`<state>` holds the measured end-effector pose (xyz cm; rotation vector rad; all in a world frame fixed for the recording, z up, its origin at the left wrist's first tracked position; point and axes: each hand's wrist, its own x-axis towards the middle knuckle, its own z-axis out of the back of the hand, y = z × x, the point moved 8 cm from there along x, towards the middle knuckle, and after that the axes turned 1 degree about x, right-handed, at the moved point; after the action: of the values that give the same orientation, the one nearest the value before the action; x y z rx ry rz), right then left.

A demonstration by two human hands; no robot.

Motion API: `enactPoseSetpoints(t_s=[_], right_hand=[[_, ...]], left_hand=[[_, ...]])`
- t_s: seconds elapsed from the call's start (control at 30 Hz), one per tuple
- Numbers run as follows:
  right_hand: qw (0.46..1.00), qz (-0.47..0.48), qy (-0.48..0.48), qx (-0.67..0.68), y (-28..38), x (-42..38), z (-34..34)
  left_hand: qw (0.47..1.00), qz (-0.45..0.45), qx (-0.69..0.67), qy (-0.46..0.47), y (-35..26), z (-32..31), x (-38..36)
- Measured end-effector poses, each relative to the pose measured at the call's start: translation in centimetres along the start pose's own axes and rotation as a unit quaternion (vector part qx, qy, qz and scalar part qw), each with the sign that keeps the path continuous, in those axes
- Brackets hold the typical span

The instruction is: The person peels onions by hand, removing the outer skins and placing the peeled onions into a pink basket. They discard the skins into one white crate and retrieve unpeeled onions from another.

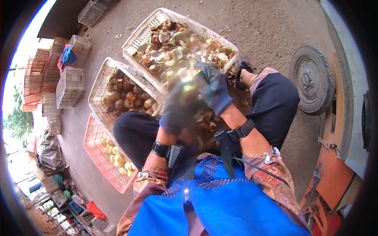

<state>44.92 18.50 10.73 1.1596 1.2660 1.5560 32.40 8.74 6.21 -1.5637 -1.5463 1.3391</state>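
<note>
My left hand (175, 106), in a dark blue glove, is closed round a yellow-green fruit (189, 93), blurred at its edges. Close on its right is my right hand (212, 86), also gloved; its fingers are smeared, and whatever they hold cannot be made out. Both hands are over the near edge of a white crate (130, 46) full of peels and shell-like scraps (169, 51). To the left, brown-red round fruits (128, 94) lie in a second white crate (94, 92). Pale peeled fruits (116, 157) fill part of a pink crate (98, 159).
More scraps (206, 120) lie between my knees. A wheel with a tyre (311, 78) stands at the right beside an orange metal frame (330, 177). Stacked crates (71, 87) are at the far left. Brown bare ground surrounds the crates.
</note>
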Motion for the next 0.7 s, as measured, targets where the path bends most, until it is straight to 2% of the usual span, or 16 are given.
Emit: enactPoseSetpoints(t_s=[0.03,0.07,0.1,0.13,0.2,0.23,0.3,0.33,0.43,0.5,0.53,0.57,0.6,0.63,0.67,0.7], right_hand=[[0.996,0.075,-0.026,-0.032,1.3,-0.1,0.3],[0.996,0.075,-0.024,-0.033,1.7,0.0,0.5],[0.988,-0.053,-0.034,0.138,0.1,0.3,0.8],[0.935,-0.179,-0.043,0.302,-1.6,-0.1,0.1],[0.929,-0.193,-0.086,0.304,-2.5,0.1,0.2],[0.921,-0.207,-0.128,0.305,-2.8,0.0,0.6],[0.931,-0.217,-0.109,0.272,-2.5,0.2,1.0],[0.916,-0.22,-0.139,0.306,-2.5,0.5,1.5],[0.881,-0.23,-0.188,0.369,-4.5,1.8,2.7],[0.947,-0.224,-0.075,0.217,-3.2,2.6,3.1],[0.962,-0.174,-0.041,0.205,-1.3,2.6,2.2],[0.962,-0.174,-0.04,0.205,-2.1,1.8,1.8],[0.979,-0.142,0.002,0.147,-2.9,1.1,0.8],[0.989,-0.108,0.043,0.089,-3.5,0.5,0.0],[0.975,-0.184,0.103,0.072,-4.4,-0.6,-0.7],[0.975,-0.184,0.104,0.072,-4.3,-1.4,-1.3]], left_hand=[[1.0,0.0,-0.002,0.0,0.4,0.4,-0.1],[0.954,-0.129,0.27,-0.003,-2.8,-0.9,-0.7],[0.819,-0.247,0.518,-0.007,-5.1,-2.9,-1.7],[0.818,-0.247,0.519,-0.009,-5.5,-3.2,-1.8],[0.944,-0.168,0.28,-0.037,-5.0,-2.1,-1.5],[0.945,-0.169,0.279,-0.039,-4.8,-1.9,-1.5],[0.944,-0.148,0.292,-0.033,-3.9,-1.4,-1.3],[0.944,-0.147,0.292,-0.034,-4.1,-1.5,-1.4],[0.93,-0.176,0.322,-0.007,-4.4,-2.2,-1.4],[0.792,-0.26,0.552,-0.019,-4.5,-2.1,-1.7],[0.792,-0.26,0.552,-0.02,-4.5,-2.4,-1.7],[0.894,-0.227,0.38,-0.064,-4.6,-1.4,-1.3],[0.958,-0.188,0.19,-0.108,-4.5,-0.3,-1.1],[0.957,-0.19,0.19,-0.111,-4.8,-0.2,-1.1],[0.976,-0.174,0.088,-0.101,-4.7,0.2,-1.0],[0.984,-0.155,-0.014,-0.089,-4.5,0.4,-0.9]])
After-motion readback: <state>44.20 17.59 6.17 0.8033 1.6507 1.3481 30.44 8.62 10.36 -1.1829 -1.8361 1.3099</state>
